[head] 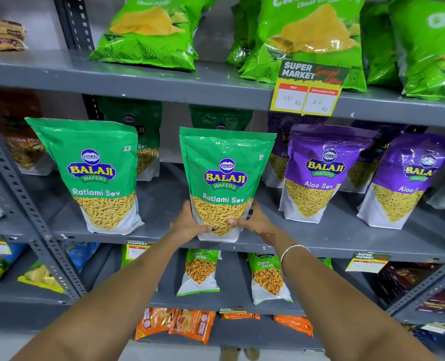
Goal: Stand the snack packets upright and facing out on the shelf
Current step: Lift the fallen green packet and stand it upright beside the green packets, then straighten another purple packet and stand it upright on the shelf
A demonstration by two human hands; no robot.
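Note:
A green Ratlami Sev packet (225, 175) stands upright, front facing out, at the front edge of the grey middle shelf (161, 201). My left hand (189, 224) grips its lower left corner and my right hand (255, 220) grips its lower right corner. A second green Ratlami Sev packet (96, 173) stands upright to the left, leaning slightly. More green packets (138, 136) stand behind them. Two purple Aloo Sev packets (317, 173) (403, 183) stand upright to the right.
Large green chip bags (312, 35) lie on the shelf above, with a yellow price tag (307, 92) on its edge. Chana packets (200, 272) stand on the shelf below, orange packets (190, 324) lower down. A slotted upright post (26, 204) divides the racks at left.

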